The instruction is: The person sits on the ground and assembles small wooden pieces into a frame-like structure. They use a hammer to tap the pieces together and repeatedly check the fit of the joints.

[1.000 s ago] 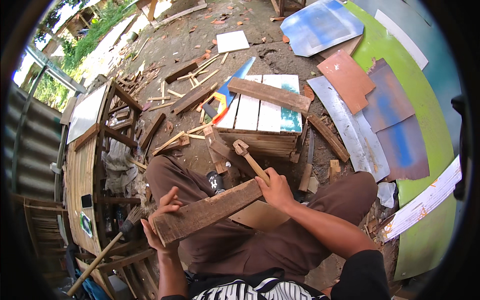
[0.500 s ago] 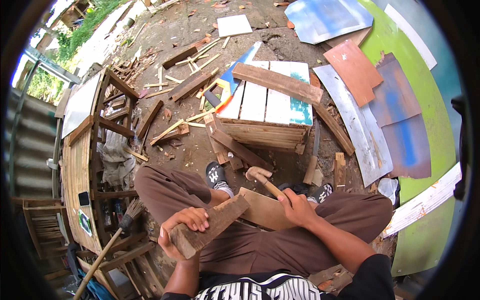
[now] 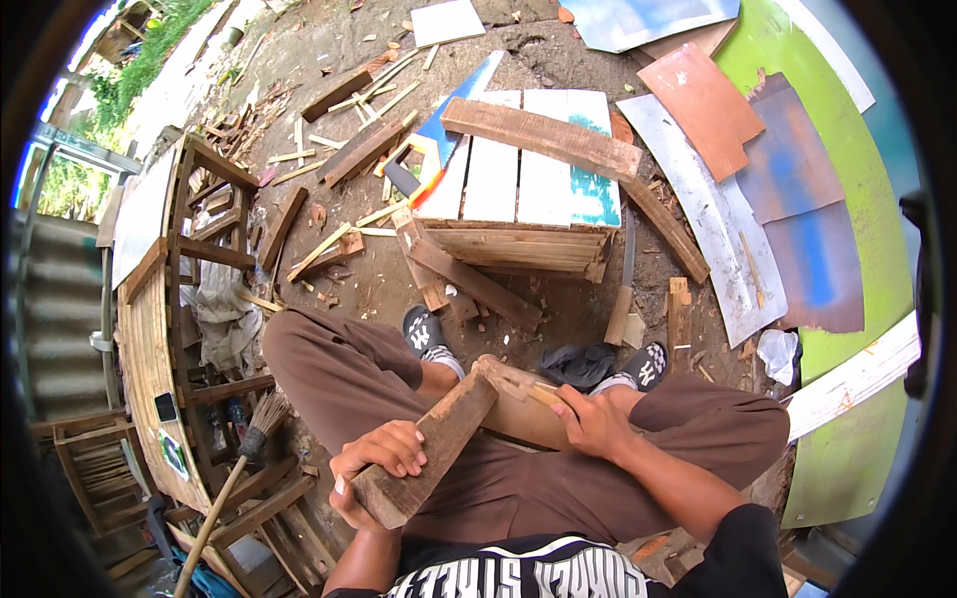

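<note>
My left hand (image 3: 387,460) is wrapped round the near end of a thick brown wooden block (image 3: 439,450), which slants up and away over my lap. In my right hand (image 3: 601,427) is a hammer (image 3: 528,383), gripped by its light wooden handle. Its head, slightly blurred, is at the block's far end; whether it touches cannot be made out. A flat brown board (image 3: 525,421) lies across my lap between my legs, partly covered by the block and hammer. Its join with the block, if any, is hidden.
Ahead stands a white-topped wooden crate (image 3: 498,184) bearing a timber length (image 3: 543,137) and a handsaw (image 3: 429,159). Wood offcuts litter the ground. A bamboo bench (image 3: 150,369) and broom (image 3: 254,439) are at left, metal sheets (image 3: 708,229) at right.
The hammer has come down and left, bringing its head from above the board to the block's far end. The block stays in my left hand. The view has shifted slightly.
</note>
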A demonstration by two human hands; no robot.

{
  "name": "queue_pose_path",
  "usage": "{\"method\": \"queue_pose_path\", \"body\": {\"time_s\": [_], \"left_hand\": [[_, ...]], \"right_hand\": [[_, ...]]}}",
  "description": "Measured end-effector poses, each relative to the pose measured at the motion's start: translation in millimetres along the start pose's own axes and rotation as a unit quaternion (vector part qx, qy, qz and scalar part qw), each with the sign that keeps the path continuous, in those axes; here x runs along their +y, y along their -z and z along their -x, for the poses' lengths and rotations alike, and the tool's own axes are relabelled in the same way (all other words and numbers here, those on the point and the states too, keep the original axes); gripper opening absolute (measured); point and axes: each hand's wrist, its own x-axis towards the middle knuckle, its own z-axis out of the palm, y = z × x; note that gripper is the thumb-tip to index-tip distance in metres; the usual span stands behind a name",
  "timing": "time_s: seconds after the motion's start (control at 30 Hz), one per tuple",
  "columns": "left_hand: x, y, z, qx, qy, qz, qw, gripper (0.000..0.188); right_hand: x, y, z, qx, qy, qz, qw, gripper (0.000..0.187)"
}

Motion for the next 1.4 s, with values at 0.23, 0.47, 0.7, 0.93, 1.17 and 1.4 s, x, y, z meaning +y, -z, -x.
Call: {"method": "queue_pose_path", "body": {"time_s": [0.23,0.47,0.7,0.93,1.17,1.4], "left_hand": [[-0.3,1.3,3.3,0.005,0.000,0.002,1.000,0.064],[0.0,4.0,4.4,-0.003,0.003,-0.003,1.000,0.062],[0.2,7.4,9.3,0.006,0.003,0.005,1.000,0.061],[1.3,8.4,11.8,0.006,0.002,0.008,1.000,0.060],[-0.9,11.1,18.3,0.020,-0.004,0.021,1.000,0.060],[-4.3,40.3,14.2,0.034,-0.027,0.107,0.993,0.068]], "right_hand": [[3.0,2.0,-7.8,0.027,-0.006,-0.042,0.999,0.027],[-1.5,-0.6,-5.7,-0.019,-0.022,0.059,0.998,0.026],[4.6,-3.5,-3.0,-0.011,0.007,0.055,0.998,0.023],[9.1,-6.9,-2.4,-0.001,0.030,0.048,0.998,0.023],[12.3,-8.5,-3.4,-0.023,0.015,0.076,0.997,0.026],[11.5,10.6,-24.3,0.074,-0.079,-0.114,0.988,0.033]]}}
